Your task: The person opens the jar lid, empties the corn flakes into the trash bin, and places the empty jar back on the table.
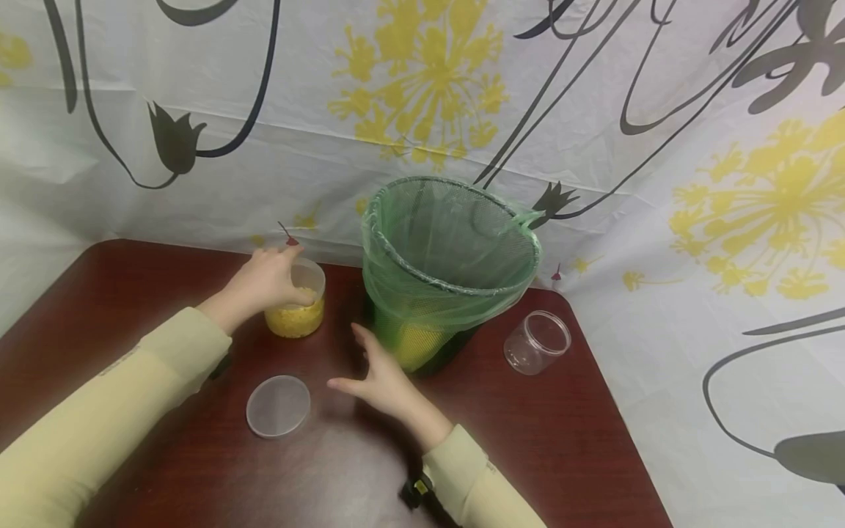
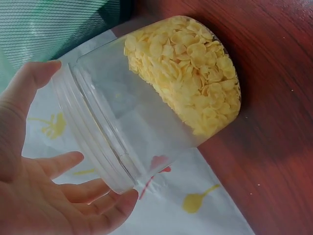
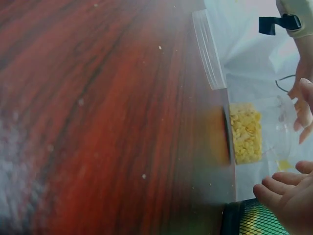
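Note:
A clear plastic jar [image 1: 295, 320] partly filled with yellow flakes [image 2: 195, 73], which look like corn flakes, stands uncovered on the table. My left hand [image 1: 269, 281] holds it from above, thumb and fingers spanning the rim in the left wrist view. Its round translucent lid [image 1: 279, 406] lies flat, nearer to me than the jar. My right hand [image 1: 383, 381] holds nothing; its thumb and fingers are spread apart between the lid and a black mesh bin [image 1: 422, 352]. In the right wrist view, those right fingers [image 3: 281, 188] are apart from the jar.
A pale green bag [image 1: 396, 282] lines the mesh bin and folds over its rim; something yellow shows low inside. Right of the bin, a second clear jar [image 1: 528, 352] stands without a lid. A patterned cloth [image 1: 264, 147] hangs behind the dark red table [image 1: 528, 440].

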The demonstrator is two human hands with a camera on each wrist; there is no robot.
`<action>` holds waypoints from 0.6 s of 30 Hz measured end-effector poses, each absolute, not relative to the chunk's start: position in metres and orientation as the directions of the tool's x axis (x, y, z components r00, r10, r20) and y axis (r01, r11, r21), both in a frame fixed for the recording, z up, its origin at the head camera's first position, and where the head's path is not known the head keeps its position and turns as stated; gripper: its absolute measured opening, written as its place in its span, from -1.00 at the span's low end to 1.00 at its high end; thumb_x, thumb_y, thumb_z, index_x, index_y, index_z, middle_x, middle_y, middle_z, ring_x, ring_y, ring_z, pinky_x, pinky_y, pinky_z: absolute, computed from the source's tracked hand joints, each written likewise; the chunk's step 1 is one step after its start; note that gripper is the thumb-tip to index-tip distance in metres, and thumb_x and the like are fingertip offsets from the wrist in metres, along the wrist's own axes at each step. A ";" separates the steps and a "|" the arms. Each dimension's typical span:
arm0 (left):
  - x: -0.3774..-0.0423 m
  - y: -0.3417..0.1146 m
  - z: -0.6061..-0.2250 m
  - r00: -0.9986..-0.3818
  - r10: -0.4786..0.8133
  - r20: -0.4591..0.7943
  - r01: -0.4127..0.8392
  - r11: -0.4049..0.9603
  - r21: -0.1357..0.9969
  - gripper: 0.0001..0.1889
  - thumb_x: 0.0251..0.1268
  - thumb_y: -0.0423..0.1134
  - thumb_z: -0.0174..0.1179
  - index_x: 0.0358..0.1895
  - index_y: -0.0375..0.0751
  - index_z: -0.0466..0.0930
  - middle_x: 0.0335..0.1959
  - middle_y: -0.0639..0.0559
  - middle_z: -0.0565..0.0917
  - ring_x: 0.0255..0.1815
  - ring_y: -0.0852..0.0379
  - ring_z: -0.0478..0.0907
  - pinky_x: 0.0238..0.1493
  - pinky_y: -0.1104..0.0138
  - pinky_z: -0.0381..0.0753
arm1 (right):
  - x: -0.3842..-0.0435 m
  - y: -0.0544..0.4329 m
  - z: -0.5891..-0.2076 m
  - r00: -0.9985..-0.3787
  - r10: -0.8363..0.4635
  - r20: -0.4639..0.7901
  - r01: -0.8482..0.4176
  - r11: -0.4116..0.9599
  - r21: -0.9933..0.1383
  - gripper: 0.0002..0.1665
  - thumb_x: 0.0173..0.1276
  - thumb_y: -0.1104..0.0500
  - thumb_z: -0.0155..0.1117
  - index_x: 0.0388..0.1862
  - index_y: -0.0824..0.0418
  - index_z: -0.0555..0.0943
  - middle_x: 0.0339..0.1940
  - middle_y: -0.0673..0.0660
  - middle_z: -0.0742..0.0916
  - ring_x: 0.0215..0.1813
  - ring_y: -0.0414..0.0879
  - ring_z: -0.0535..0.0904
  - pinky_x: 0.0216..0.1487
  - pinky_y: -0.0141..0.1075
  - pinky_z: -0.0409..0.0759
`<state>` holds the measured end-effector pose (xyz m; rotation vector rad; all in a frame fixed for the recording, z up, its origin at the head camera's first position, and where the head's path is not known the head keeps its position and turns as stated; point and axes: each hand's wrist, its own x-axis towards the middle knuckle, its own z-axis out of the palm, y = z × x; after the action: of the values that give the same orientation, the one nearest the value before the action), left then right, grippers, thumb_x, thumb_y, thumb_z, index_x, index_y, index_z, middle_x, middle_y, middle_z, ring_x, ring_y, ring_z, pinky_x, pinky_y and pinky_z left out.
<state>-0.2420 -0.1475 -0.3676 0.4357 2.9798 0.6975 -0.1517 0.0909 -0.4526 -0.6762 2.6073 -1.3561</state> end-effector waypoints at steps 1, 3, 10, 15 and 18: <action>-0.241 -0.147 -0.367 -0.959 0.284 0.016 0.262 0.859 0.440 0.01 -0.15 0.02 0.40 0.39 -0.42 0.18 0.23 -0.51 0.33 0.17 -0.51 0.21 0.08 -0.22 0.33 | -0.152 0.090 -0.453 -0.893 -0.441 0.087 -0.326 0.501 -0.802 0.17 0.11 -0.05 0.50 0.52 0.23 0.03 0.41 0.29 0.35 0.34 0.16 0.35 0.28 -0.15 0.35; -0.238 -0.146 -0.366 -0.958 0.287 0.018 0.266 0.860 0.436 0.02 -0.17 0.03 0.40 0.40 -0.41 0.17 0.24 -0.52 0.32 0.18 -0.50 0.21 0.08 -0.22 0.34 | -0.152 0.089 -0.453 -0.896 -0.438 0.075 -0.315 0.508 -0.802 0.20 0.10 -0.06 0.50 0.54 0.21 -0.01 0.42 0.29 0.32 0.34 0.19 0.34 0.28 -0.14 0.34; -0.227 -0.142 -0.361 -0.954 0.300 0.010 0.275 0.859 0.433 0.02 -0.19 0.04 0.39 0.40 -0.37 0.19 0.19 -0.53 0.35 0.18 -0.50 0.23 0.02 -0.21 0.39 | -0.155 0.087 -0.454 -0.903 -0.424 0.061 -0.290 0.501 -0.815 0.26 0.08 -0.03 0.53 0.55 0.21 -0.07 0.43 0.33 0.30 0.36 0.21 0.31 0.30 -0.11 0.32; -0.218 -0.140 -0.360 -0.949 0.316 0.006 0.287 0.854 0.435 0.01 -0.20 0.03 0.38 0.40 -0.36 0.21 0.16 -0.49 0.40 0.13 -0.46 0.29 0.00 -0.16 0.42 | -0.156 0.086 -0.453 -0.903 -0.427 0.051 -0.284 0.502 -0.817 0.29 0.06 -0.05 0.53 0.56 0.16 -0.10 0.44 0.32 0.29 0.35 0.24 0.30 0.29 -0.08 0.32; -0.213 -0.137 -0.358 -0.945 0.328 0.011 0.299 0.847 0.440 0.00 -0.22 0.02 0.40 0.39 -0.35 0.22 0.14 -0.47 0.42 0.12 -0.44 0.30 0.00 -0.14 0.43 | -0.157 0.086 -0.453 -0.900 -0.433 0.046 -0.283 0.500 -0.818 0.30 0.06 -0.05 0.53 0.57 0.14 -0.13 0.45 0.30 0.27 0.36 0.23 0.28 0.30 -0.08 0.31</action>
<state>-0.2134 -0.1368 -0.3579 0.5026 2.9573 0.6881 -0.1571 0.0861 -0.4528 -0.6198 2.5750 -1.3579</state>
